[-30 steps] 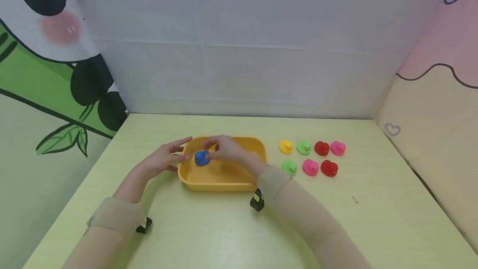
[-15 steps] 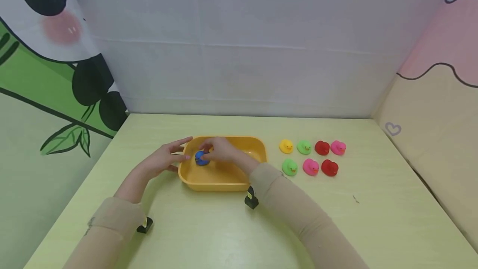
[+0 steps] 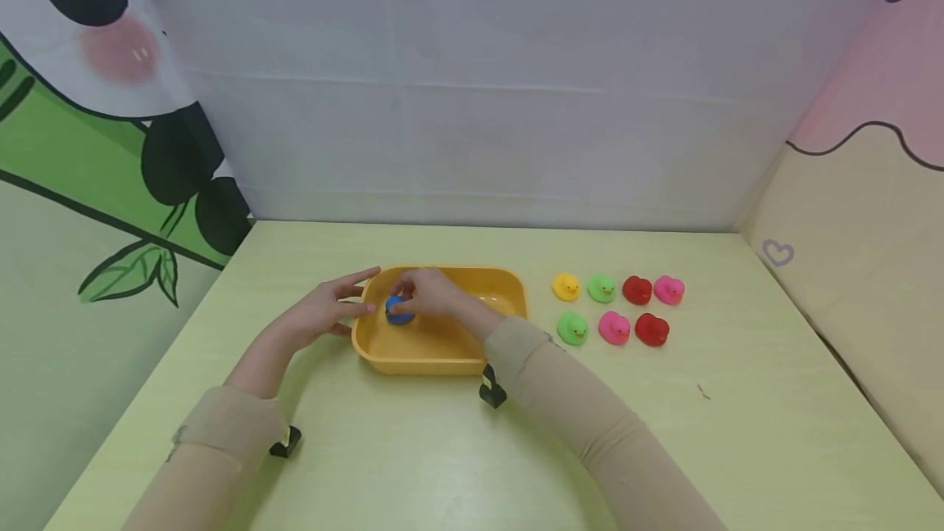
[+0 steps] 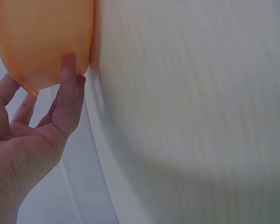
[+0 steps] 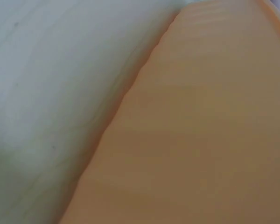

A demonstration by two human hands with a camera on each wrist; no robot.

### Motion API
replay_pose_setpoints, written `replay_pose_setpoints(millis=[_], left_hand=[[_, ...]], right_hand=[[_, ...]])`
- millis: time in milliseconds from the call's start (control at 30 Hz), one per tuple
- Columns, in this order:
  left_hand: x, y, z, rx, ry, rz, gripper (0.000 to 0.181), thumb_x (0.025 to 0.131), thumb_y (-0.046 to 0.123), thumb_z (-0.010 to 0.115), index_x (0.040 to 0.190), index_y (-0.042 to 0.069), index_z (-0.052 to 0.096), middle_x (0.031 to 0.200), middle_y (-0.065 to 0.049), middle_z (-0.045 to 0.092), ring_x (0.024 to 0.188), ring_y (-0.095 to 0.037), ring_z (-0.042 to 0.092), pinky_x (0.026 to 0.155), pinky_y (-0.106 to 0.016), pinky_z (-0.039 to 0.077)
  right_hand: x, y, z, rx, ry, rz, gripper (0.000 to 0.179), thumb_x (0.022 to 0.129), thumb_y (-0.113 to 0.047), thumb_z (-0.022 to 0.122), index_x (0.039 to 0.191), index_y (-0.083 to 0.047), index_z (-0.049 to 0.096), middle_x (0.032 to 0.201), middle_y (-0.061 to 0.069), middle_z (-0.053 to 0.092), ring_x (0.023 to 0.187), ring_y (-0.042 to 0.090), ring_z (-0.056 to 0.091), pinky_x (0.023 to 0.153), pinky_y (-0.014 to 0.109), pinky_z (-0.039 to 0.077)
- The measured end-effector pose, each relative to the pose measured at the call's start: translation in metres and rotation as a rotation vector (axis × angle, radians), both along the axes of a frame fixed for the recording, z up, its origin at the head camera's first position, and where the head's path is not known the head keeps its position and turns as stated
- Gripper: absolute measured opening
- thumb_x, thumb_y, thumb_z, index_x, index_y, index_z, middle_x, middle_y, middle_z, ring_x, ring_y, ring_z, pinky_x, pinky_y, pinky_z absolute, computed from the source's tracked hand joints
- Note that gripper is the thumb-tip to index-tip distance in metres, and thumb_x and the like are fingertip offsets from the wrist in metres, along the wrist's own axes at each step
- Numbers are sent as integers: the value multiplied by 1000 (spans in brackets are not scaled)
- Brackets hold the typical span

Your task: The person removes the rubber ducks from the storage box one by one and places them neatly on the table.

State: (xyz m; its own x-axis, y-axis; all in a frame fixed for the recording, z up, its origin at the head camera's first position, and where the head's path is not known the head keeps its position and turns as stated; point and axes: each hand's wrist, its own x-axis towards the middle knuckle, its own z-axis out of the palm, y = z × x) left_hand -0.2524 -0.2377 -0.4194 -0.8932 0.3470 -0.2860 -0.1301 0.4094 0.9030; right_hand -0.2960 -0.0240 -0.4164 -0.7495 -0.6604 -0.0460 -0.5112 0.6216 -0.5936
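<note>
A blue toy duck (image 3: 399, 316) sits near the left end of a yellow-orange tray (image 3: 435, 368). My right hand (image 3: 435, 293) reaches in and pinches the duck from above, partly covering it. At the tray's left end is my left hand (image 3: 322, 314), fingers spread and touching the rim and outer wall. From the left wrist, straight fingers of the left hand (image 4: 42, 126) show against the outside of the tray (image 4: 46, 37). The right wrist view holds only the tray's side wall (image 5: 191, 126) and the tabletop; the hand is out of that frame.
Right of the tray, toy ducks stand in two rows: yellow (image 3: 565, 287), green (image 3: 601, 288), red (image 3: 637, 290) and pink (image 3: 669, 290) behind; green (image 3: 573, 328), pink (image 3: 614, 328) and red (image 3: 652, 329) in front. Fabric walls (image 3: 472, 138) enclose the table (image 3: 383, 449).
My right hand and forearm have shifted slightly left over the blue duck, covering more of it. The left hand, the tray and the other ducks keep their places.
</note>
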Motion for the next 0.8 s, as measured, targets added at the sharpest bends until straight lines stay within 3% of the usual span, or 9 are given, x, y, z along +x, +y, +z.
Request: replay_pose_setpoints(millis=[400,800], left_hand=[[-1,-1,-2,-7,4,-7,69,92,26,62,150,29,25,151,-21,26,125,-41,46,84,-45,54],[-1,0,1,-28,-1,-1,69,92,26,62,150,32,25,152,-20,24,125,-40,46,83,-44,55]], right_hand=[[1,2,0,-5,18,8,31,85,-27,71,109,-8,66,84,-2,60,72,10,51,62,14,43],[7,26,19,-54,-21,64,25,86,-26,70,106,-12,67,89,-5,64,82,11,54,70,17,46]])
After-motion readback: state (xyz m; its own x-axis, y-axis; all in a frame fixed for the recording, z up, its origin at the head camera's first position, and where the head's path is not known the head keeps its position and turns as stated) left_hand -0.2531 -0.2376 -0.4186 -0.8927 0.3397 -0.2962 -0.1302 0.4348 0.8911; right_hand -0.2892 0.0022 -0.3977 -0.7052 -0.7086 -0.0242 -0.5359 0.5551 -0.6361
